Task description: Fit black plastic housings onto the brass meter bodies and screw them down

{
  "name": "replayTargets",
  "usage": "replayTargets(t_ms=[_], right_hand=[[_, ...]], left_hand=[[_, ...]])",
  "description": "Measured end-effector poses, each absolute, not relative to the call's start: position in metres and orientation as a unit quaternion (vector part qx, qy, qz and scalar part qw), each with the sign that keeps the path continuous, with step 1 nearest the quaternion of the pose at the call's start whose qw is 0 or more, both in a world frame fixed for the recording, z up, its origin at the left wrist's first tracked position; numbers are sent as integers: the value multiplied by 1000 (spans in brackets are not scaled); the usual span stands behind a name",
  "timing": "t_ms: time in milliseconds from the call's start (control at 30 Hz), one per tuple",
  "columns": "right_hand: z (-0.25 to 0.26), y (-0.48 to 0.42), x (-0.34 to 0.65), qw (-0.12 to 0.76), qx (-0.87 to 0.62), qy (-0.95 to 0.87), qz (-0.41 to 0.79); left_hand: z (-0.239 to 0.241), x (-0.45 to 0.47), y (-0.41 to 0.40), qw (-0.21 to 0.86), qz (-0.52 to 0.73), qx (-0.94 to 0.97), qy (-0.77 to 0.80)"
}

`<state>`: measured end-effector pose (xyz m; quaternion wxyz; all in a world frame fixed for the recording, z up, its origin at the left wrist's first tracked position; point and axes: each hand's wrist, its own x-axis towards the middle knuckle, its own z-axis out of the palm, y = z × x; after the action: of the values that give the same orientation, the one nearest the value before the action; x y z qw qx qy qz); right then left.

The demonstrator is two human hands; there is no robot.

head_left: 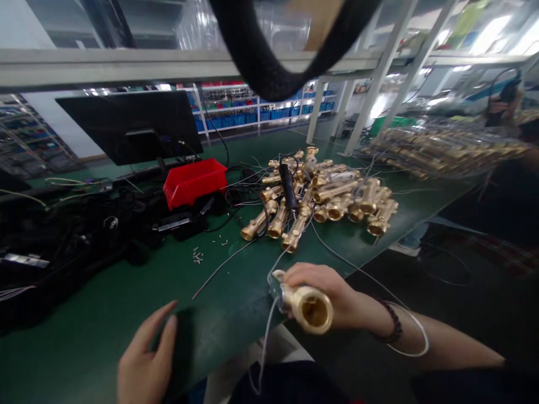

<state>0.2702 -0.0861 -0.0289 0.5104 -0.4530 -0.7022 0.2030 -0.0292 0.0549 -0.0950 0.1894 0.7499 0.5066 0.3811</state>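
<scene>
My right hand is wrapped round a brass pipe fitting, held over the front edge of the bench with its round open end toward me. A thin grey wire hangs from the fitting's side. To the left, my left hand hovers above or rests on the green bench top, holding nothing, thumb and forefinger apart. Beyond my right hand lies a pile of similar brass fittings with wires trailing out. A black pen-shaped electric screwdriver stands among them.
A red bin sits behind small scattered screws. Black parts crowd the left side, with a monitor behind. More brass fittings are heaped at the far right. A black loop hangs overhead.
</scene>
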Motion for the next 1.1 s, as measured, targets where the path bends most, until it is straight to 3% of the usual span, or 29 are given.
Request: replayTargets(t_ms=[67,167,467,633,767,933,1033,1100], right_hand=[[-33,-73,253,619,-418,-563,354],[-43,-54,234,685,-355,-378,512],[-68,-30,189,676,-345,-300,577],[-79,-28,179,629,-373,-386,562],[-77,-28,205,609,-464,-462,447],[-63,-14,216,406,-583,-646,279],[-57,-1,204,361,-570,-663,324],[-52,7,201,425,-538,-600,411]], left_hand=[[-84,3,32,282,344,780,441],[-72,31,9,415,288,780,370],[-72,11,11,621,327,610,369],[-66,18,14,550,348,621,437],[-64,5,19,390,343,716,466],[-67,1,25,225,275,831,429],[-71,7,26,200,244,867,385],[-72,10,27,207,219,880,368]])
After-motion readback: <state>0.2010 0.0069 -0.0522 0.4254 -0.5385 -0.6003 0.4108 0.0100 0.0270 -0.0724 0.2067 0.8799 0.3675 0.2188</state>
